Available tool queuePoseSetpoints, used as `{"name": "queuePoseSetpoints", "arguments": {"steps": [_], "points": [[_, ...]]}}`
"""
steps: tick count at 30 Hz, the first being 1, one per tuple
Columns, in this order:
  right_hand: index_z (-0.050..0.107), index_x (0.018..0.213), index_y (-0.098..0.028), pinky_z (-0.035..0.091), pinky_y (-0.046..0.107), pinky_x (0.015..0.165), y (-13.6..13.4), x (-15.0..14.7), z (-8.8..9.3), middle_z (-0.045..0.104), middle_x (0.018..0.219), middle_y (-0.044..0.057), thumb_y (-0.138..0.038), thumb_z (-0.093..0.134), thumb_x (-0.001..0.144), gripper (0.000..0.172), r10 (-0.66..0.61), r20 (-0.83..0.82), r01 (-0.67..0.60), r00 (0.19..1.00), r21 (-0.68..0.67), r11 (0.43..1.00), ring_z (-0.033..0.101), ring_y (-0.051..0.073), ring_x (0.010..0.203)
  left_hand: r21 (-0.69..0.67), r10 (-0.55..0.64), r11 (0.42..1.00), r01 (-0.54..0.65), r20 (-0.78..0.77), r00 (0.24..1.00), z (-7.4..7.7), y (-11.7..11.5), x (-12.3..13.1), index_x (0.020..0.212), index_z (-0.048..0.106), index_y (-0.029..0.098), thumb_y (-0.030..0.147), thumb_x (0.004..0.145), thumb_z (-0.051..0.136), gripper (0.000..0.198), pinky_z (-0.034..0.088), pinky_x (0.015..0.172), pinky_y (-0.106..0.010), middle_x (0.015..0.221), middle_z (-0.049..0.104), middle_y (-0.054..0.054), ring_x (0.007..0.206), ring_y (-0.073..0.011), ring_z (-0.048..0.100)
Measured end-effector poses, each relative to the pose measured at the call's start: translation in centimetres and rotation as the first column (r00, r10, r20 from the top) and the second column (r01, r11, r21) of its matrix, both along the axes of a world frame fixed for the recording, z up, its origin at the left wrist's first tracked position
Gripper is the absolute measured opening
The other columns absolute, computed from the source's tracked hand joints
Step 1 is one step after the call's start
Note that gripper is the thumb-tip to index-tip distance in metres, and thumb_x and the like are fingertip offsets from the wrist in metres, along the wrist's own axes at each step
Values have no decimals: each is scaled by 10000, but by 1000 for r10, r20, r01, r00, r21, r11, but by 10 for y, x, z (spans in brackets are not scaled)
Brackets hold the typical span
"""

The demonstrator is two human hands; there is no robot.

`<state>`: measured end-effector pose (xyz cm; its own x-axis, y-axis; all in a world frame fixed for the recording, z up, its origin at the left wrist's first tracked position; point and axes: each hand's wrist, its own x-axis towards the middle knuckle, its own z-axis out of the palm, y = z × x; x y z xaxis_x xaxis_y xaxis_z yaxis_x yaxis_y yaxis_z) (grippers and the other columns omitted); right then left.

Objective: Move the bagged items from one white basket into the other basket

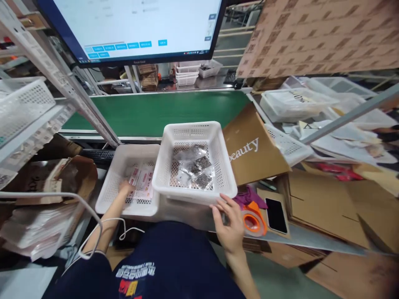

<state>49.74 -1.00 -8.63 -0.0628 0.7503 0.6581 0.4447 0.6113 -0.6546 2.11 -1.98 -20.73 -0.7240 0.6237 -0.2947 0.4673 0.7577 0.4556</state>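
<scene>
Packets (144, 182), flat, pink and white, lay by my left hand (126, 188) in the left white plastic basket (112, 176); I couldn't tell its grip. My right hand (231, 226), fingers spread, rested at the central white plastic basket (193, 196).

Pink-white packets (144, 181), inside left white basket (107, 187)

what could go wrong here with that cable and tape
The white cable crossing the left forearm in this view might snag if the left hand leaves the packet basket. The orange tape roll lies beside the right hand, near the front edge of the bench, so a bump could knock it off.
</scene>
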Motion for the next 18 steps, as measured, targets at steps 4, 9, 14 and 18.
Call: {"name": "queuePoseSetpoints", "arguments": {"steps": [4,9,14,18], "points": [[738,1231,-209,729,388,819,-14,19,-15,713,1294,157,-136,682,1009,241,66,26,-65,998,-26,998,793,220,940,-21,208,978,-208,-3,978,13,-3,22,652,453,223,89,524,782,377,577,810,-499,584,520,-10,781,-340,697],[759,1199,-221,726,399,843,-23,62,-36,753,1247,138,-156,671,1006,222,127,40,-124,991,-73,990,801,258,1010,409,333,872,-269,-92,939,95,-21,27,1000,550,249,251,686,761,379,563,1018,-592,1009,720,-80,1077,-370,711],[795,1104,-226,718,337,776,-10,100,-49,808,1045,83,-197,657,1018,165,266,38,-256,963,-178,950,817,243,874,930,230,318,-183,111,967,187,29,82,1009,493,232,382,752,815,439,550,1094,-609,1076,696,-86,1014,-274,690],[797,1063,-254,715,355,715,13,113,-59,810,998,61,-291,635,1040,168,415,70,-389,907,-238,890,817,260,828,890,12,420,-177,190,982,189,85,149,1129,571,164,463,802,854,526,658,842,-460,1019,744,-109,851,-236,747]]}}
